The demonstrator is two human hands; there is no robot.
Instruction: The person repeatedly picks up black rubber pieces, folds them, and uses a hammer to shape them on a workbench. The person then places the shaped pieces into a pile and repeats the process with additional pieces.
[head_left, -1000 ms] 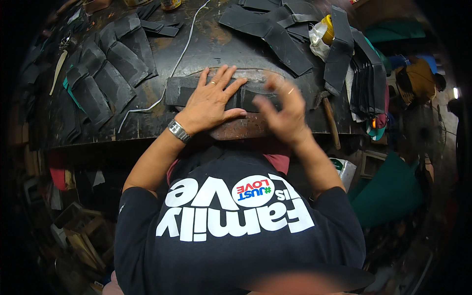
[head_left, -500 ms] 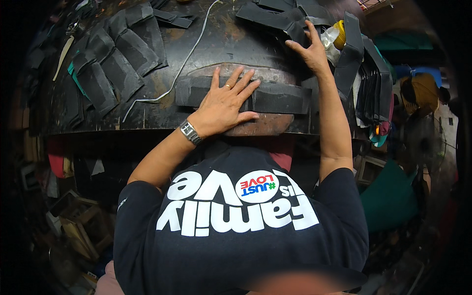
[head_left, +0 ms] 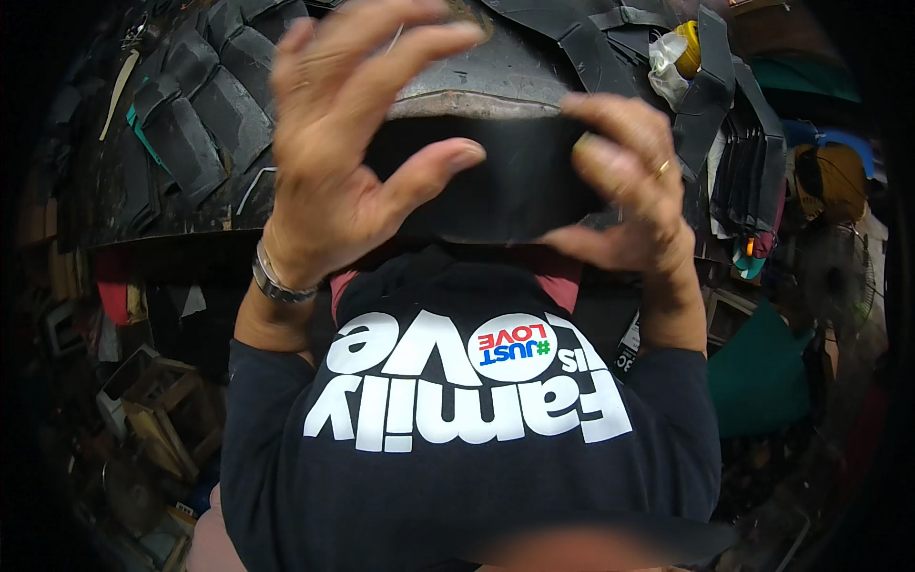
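A black, flat, leather-like piece (head_left: 477,181) is raised over the table's front edge, close to my body. My right hand (head_left: 634,181) grips its right end, fingers on the far side and thumb near the lower corner. My left hand (head_left: 348,143) is lifted at the piece's left end, fingers and thumb spread; motion smears the fingers. It overlaps the piece in view, but whether it touches is unclear. Behind the piece shows the curved edge of a worn board (head_left: 467,103). What lay on that board is hidden.
Overlapping black pieces (head_left: 205,105) cover the table's left side. More black pieces (head_left: 558,43) lie at the back right, beside a yellow roll (head_left: 686,50) and white plastic (head_left: 667,71). A stack of black pieces (head_left: 748,172) stands at the right edge. A white cord (head_left: 255,184) is partly hidden.
My right hand has come from the back-right pieces toward me and now grips a black piece. My left hand has lifted off the pieces on the board and moved left.
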